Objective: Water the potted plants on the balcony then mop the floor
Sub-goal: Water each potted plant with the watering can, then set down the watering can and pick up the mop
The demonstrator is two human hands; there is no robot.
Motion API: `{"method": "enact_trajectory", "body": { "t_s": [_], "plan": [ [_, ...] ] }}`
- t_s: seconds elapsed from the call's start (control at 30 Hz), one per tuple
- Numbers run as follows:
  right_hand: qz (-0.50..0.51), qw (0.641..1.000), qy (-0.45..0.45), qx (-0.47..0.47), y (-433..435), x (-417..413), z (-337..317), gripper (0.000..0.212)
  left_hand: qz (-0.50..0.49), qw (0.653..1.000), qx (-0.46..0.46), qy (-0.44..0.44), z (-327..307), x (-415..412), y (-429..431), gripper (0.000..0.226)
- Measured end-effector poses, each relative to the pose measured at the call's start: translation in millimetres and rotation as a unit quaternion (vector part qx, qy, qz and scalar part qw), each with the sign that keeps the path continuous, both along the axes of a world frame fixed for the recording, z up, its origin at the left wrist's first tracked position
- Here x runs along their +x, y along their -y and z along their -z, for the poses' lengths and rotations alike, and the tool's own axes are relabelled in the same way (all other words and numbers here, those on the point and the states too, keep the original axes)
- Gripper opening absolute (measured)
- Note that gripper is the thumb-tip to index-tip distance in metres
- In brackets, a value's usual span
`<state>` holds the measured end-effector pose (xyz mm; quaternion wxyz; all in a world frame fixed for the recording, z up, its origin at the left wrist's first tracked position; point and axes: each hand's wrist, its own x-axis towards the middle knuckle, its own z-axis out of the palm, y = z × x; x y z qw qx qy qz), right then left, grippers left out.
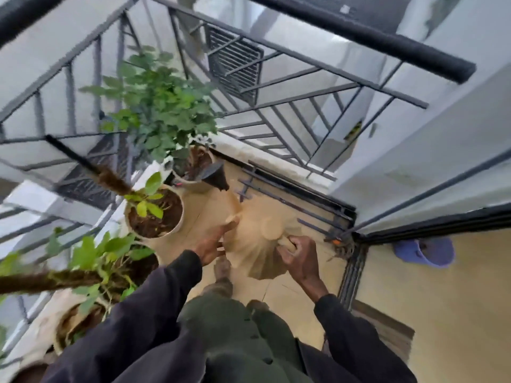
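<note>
Torso: green button-front garment (235,335) and dark sleeves (154,308) fill the near edge, both arms reaching forward.
Right hand (300,254): fingers curled tight round the handle of the watering can (254,244), at the can's right side.
Left hand (214,243): fingers fairly straight, laid flat against the can's left side; thumb up along the body, supporting and not gripping.
Watering can: beige, motion-blurred, held in the air over the floor (290,294) at centre frame, just right of the pot row. Spout runs away from the person and to the left.
Rose (215,178): black, flared, at the spout tip, touching or just over the right rim of the far pot (193,185); can't tell which. Can't tell if water is coming out.
Far pot: white, dark soil, tall bushy green plant (160,106).
Middle pot (180,217): white, dark soil, small plant with a few pale leaves, just left of the can.
Near pot (59,337): left near corner, leafy, partly hidden by the left sleeve.
Foot (222,268): one visible on the tile under the can.
Railing (276,106): dark metal bars, far and left, behind the pots.
Door track (351,272): right of the can.
Bucket (431,254): purple, right, past the track, well apart from the can.
</note>
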<state>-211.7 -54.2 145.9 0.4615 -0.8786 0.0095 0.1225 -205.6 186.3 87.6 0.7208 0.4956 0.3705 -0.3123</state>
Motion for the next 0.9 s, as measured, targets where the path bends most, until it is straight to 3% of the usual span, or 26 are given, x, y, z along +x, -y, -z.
{"method": "enact_trajectory", "body": {
  "t_s": [0.13, 0.23, 0.4, 0.63, 0.7, 0.8, 0.9],
  "plan": [
    [0.029, 0.999, -0.012, -0.031, 22, 43, 25, 0.038, 0.061, 0.998, -0.011, -0.013, 20, 61, 22, 0.047],
    [0.018, 0.998, -0.041, -0.045, 44, 76, 45, 0.031, 0.082, 0.996, -0.011, -0.042, 38, 103, 43, 0.066],
    [-0.057, 0.992, -0.085, -0.07, 82, 147, 83, 0.025, 0.056, 0.995, -0.018, -0.076, 89, 169, 84, 0.072],
    [-0.214, 0.954, -0.166, -0.13, 151, 255, 208, 0.027, -0.012, 0.996, -0.015, -0.09, 226, 247, 146, 0.075],
    [-0.227, 0.947, -0.18, -0.137, 168, 281, 247, 0.032, -0.015, 0.995, -0.011, -0.098, 264, 265, 163, 0.065],
    [-0.241, 0.939, -0.198, -0.143, 190, 317, 321, 0.023, -0.035, 0.995, -0.009, -0.096, 330, 292, 187, 0.051],
    [-0.227, 0.941, -0.207, -0.143, 205, 347, 369, 0.022, -0.033, 0.996, -0.007, -0.086, 380, 315, 204, 0.066]
  ]
}}
